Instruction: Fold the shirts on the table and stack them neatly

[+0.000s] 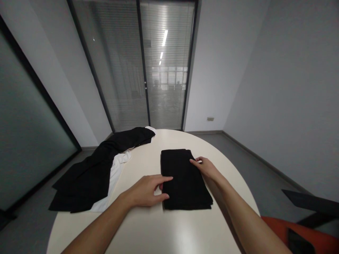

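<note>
A black garment (184, 183), folded into a flat rectangle several layers thick, lies on the round white table (143, 225). Its kind does not show. My left hand (147, 190) is at its left edge, with index finger and thumb stretched apart over the cloth and the other fingers partly hidden. At the upper right edge, my right hand (206, 167) touches the fabric with its fingertips, fingers slightly apart. Neither hand lifts the cloth. Off to the left, unfolded black clothing (97, 165) lies loosely over a white garment (115, 174).
The black clothing hangs past the table's left edge. A chair with an orange seat (317, 231) and black armrest (309, 201) stands at the lower right. Beyond the table are a glass partition with blinds (169, 98) and a grey wall (291, 88).
</note>
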A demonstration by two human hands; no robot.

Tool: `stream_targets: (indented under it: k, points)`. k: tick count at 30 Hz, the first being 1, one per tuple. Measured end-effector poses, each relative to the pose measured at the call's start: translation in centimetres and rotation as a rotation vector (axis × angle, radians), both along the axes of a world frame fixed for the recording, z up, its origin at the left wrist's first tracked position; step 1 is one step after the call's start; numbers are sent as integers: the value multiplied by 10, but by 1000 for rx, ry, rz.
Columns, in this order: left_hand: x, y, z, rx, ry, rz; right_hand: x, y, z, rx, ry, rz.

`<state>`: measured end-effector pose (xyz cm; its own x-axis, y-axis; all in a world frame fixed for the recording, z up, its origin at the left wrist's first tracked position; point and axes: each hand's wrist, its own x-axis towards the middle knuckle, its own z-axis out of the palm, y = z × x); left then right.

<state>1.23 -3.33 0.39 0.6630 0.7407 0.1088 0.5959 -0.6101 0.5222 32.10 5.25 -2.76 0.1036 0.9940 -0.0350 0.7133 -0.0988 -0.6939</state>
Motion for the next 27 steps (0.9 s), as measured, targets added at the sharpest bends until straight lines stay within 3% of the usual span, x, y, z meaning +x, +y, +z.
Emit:
stream_targets:
  k: [6,11,19,24,27]
  points:
    - [3,2,-7,156,-89,-63,6,-13,13,-264,-74,104]
    - [2,4,-21,82,-31,-101,-3,-18,12,-173,-74,151]
    - [13,-6,-13,195,1,-177,-11,-14,11,-102,-100,134]
    - [22,-5,-20,326,-62,-26,-9,-6,8,11,-86,29]
    - [18,1,-21,376,-84,107,0,2,2,-2,-57,-75]
